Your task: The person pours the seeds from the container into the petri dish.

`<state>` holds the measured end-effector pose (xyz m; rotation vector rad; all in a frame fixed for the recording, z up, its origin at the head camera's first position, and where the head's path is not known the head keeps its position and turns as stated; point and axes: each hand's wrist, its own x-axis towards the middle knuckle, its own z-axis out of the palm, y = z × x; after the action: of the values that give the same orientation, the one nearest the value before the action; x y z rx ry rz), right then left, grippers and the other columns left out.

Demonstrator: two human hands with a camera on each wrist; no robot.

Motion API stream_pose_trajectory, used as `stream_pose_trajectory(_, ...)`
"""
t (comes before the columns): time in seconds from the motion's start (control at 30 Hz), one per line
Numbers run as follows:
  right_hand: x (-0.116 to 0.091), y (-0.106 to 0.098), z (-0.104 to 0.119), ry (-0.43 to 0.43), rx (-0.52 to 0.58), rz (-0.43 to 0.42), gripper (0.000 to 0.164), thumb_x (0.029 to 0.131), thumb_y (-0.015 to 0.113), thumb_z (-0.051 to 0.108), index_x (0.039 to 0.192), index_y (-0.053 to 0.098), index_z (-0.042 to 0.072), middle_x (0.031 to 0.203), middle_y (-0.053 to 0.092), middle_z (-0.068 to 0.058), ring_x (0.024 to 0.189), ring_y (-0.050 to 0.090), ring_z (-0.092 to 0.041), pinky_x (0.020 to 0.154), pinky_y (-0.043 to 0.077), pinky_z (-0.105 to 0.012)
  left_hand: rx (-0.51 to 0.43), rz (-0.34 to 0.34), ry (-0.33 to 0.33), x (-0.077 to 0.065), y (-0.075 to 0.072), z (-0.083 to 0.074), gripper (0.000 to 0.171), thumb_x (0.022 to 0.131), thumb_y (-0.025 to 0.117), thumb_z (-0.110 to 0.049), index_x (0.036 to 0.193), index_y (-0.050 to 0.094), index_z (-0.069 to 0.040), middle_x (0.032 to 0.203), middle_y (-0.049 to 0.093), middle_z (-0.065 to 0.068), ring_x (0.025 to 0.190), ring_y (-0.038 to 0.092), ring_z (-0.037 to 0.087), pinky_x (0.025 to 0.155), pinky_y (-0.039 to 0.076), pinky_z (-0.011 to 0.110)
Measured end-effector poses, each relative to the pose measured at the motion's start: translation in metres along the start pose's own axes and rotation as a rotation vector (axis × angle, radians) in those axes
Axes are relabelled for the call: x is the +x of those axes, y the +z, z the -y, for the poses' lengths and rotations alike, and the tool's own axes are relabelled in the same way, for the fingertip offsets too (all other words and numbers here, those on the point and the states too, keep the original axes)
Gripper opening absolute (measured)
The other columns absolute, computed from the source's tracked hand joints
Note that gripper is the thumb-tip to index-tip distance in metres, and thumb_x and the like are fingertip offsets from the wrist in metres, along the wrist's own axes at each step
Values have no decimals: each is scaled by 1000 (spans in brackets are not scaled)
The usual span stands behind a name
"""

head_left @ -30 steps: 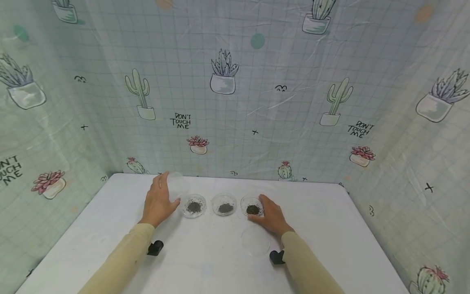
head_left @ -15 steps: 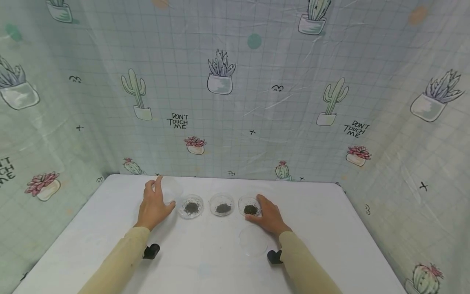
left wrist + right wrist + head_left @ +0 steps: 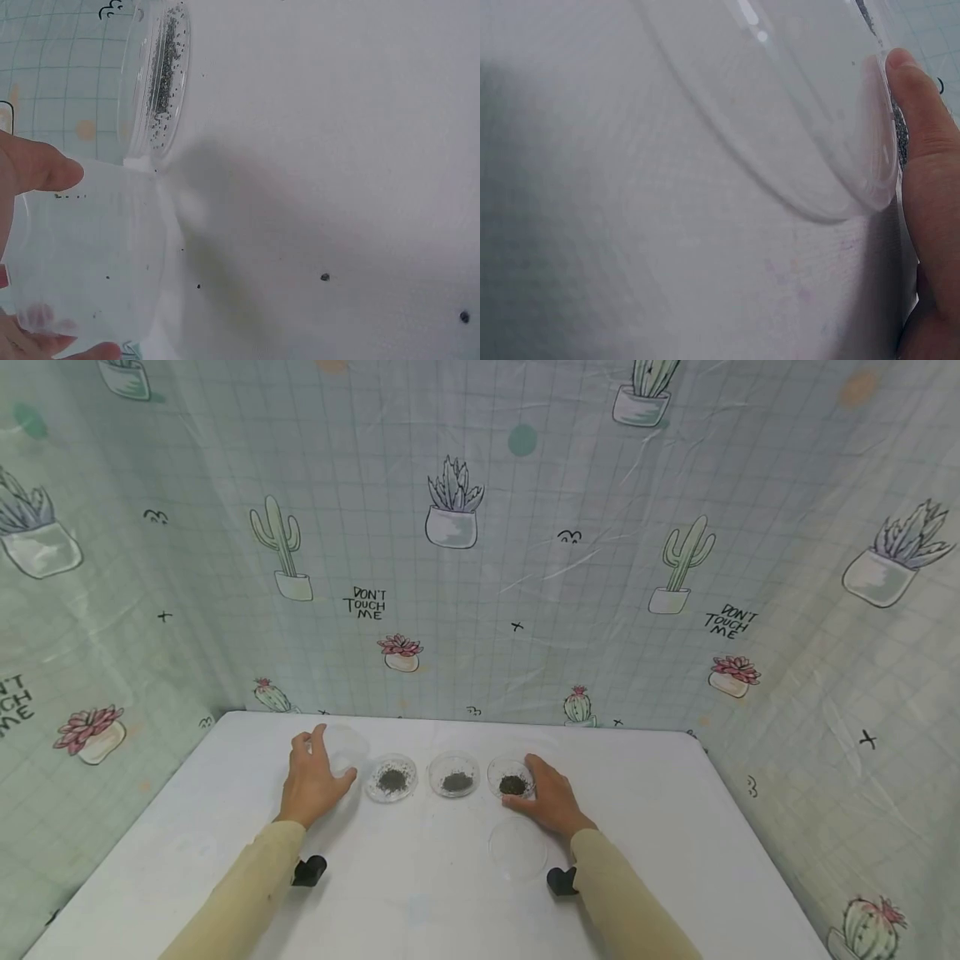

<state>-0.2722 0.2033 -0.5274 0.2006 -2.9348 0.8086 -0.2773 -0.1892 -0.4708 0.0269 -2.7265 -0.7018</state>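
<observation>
Three clear petri dishes stand in a row on the white table. The left petri dish (image 3: 392, 779) and the middle petri dish (image 3: 455, 776) hold dark grey granules; the right petri dish (image 3: 504, 768) holds dark green bits. My left hand (image 3: 309, 785) holds a clear round petri dish lid (image 3: 97, 247) between thumb and fingers, left of the row. My right hand (image 3: 551, 797) grips the right petri dish by its side, the thumb at the near rim. Its fingers are partly hidden. A second clear lid (image 3: 517, 850) lies just in front of that dish.
The white table (image 3: 420, 893) ends at a cactus-print curtain (image 3: 487, 585) behind and at both sides. A few dark specks (image 3: 325, 277) lie on the tabletop near my left hand. Black wrist mounts (image 3: 309, 871) stick out from both sleeves.
My left hand has shifted slightly left with the lid, away from the left dish. The right hand stays at its dish. The head view has shifted a little.
</observation>
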Motion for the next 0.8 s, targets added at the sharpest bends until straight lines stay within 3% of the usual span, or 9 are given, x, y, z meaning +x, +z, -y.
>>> stream_pose_trajectory(0.2,2,2,-3,-5,-4,0,99,67,62,69,142,30,14,145,37,-5,133,35,-26,112,25,-47,33,17,-24,-1,0,5,88,75,68,-33,141,19,-3,134,23,30,115,35,45,80,44,59)
stream_pose_trajectory(0.43,2,3,-2,2,-6,2,98,67,64,67,142,30,14,145,37,-5,133,35,-26,112,25,-47,94,-16,46,-2,0,7,90,73,69,-39,141,23,-1,139,24,29,127,26,45,98,25,63)
stream_pose_trajectory(0.57,2,2,-2,5,-6,-1,98,67,64,67,142,30,14,145,37,-5,133,35,-26,112,25,-46,96,-32,94,-1,-2,2,90,73,68,-42,141,24,-2,140,25,28,128,24,45,102,16,64)
stream_pose_trajectory(0.8,1,2,-2,16,3,1,99,66,63,69,142,29,15,145,36,-5,134,35,-26,113,24,-46,94,-16,149,2,-8,-15,90,73,67,-44,141,25,-4,140,28,25,129,24,42,104,11,65)
